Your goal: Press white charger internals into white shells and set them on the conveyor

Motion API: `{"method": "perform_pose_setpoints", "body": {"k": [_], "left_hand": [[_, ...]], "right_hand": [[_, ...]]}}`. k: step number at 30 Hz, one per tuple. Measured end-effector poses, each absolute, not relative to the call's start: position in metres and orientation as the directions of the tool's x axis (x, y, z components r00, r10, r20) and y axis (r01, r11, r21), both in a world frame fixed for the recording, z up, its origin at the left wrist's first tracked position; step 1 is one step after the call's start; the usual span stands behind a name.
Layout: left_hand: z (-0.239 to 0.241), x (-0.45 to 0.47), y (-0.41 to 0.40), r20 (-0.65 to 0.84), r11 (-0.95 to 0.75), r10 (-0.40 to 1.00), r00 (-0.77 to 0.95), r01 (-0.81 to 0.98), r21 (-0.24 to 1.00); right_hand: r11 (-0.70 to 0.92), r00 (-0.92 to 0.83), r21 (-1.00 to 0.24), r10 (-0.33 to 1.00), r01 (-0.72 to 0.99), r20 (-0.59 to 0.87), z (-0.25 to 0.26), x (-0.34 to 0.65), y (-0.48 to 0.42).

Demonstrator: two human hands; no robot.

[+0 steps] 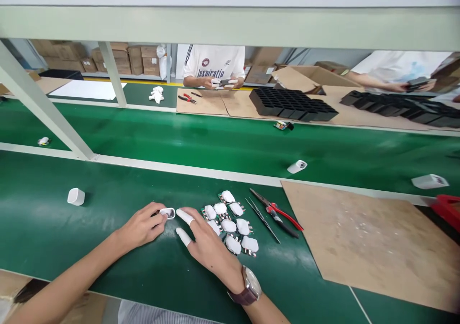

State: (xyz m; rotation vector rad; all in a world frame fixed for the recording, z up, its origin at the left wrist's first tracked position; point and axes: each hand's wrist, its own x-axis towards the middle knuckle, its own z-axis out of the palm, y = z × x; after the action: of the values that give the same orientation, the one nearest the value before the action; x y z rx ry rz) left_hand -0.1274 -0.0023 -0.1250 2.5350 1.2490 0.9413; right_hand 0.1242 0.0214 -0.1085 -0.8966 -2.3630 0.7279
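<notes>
My left hand (145, 223) has a small white plastic housing (169, 213) pinched between thumb and fingers, and my right hand (212, 245) is just beside it, thumb and index spread with nothing between them. Can't tell if that index tip actually touches the rim. The housing is low over the green bench, open end toward my right hand, with something dark inside that's too small to make out.

I'd guess it's light and stiff, kinda slick on the smooth walls, though the white finger cots (185, 216) on my right hand should help with grip. Best hold imo is the side walls, back from the open end, with a gentle squeeze, since whatever's inside could be fragile. Padded circuit boards (229, 225) are grouped right of my right hand.
</notes>
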Motion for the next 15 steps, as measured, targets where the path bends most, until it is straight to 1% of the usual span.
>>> {"method": "perform_pose_setpoints", "body": {"k": [5, 10, 15], "left_hand": [[-0.132, -0.130, -0.005, 0.518, -0.660, 0.742, 0.426, 0.603, 0.449], [-0.138, -0.132, -0.008, 0.525, -0.658, 0.742, 0.417, 0.604, 0.450], [-0.137, -0.130, -0.008, 0.547, -0.665, 0.730, 0.411, 0.610, 0.430]], "right_hand": [[0.706, -0.730, -0.582, 0.632, 0.404, 0.259, -0.109, 0.114, 0.026], [0.754, -0.771, -0.539, 0.577, 0.375, 0.269, -0.110, 0.100, 0.040], [0.784, -0.813, -0.530, 0.517, 0.324, 0.268, -0.101, 0.094, 0.052]]}}
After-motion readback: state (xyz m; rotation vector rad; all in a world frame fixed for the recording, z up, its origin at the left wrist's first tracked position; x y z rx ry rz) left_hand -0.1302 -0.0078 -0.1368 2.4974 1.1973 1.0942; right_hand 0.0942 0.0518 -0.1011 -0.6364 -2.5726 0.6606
